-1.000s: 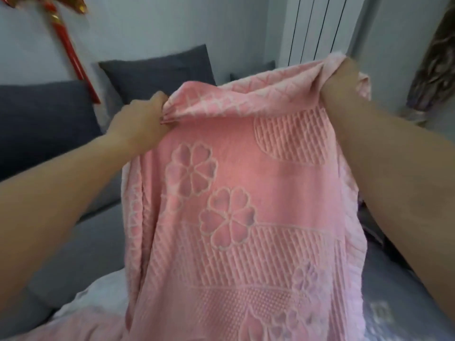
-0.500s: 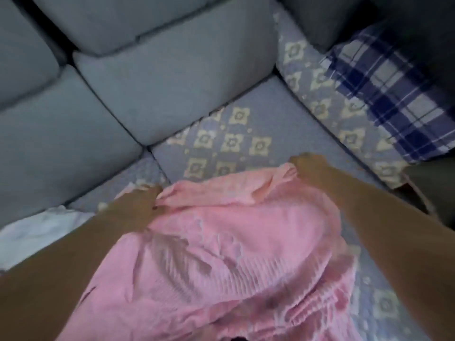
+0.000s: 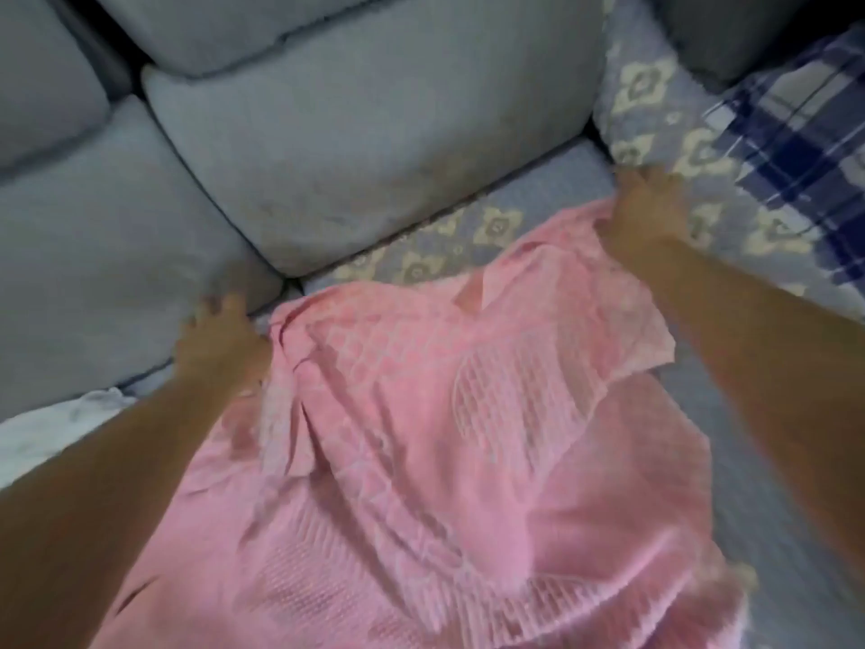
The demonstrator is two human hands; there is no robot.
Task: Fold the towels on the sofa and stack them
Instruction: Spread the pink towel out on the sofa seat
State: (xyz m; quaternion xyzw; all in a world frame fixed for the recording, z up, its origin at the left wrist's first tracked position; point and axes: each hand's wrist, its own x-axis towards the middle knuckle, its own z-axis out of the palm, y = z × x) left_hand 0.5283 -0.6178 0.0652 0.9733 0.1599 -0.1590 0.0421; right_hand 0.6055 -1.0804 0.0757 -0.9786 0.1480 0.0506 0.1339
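A large pink towel [image 3: 421, 461] with a woven pattern lies crumpled on the sofa seat [image 3: 529, 189], spreading toward me. My left hand [image 3: 220, 344] is at the towel's far left corner, against the grey back cushion; its grip on the cloth is blurred. At the far right corner, my right hand [image 3: 648, 208] presses down on the towel's edge, fingers spread forward. Both forearms run along the towel's sides.
Grey back cushions [image 3: 365, 147] stand behind the seat. A patterned blue-grey seat cover [image 3: 655, 114] with cream motifs lies under the towel. A blue-and-white plaid cloth [image 3: 795, 133] sits at the right. Something white [image 3: 56, 433] lies at the left edge.
The towel was held up in the air, then brought down onto the seat. Both hands have moved forward and apart, spreading its far edge toward the back cushions.
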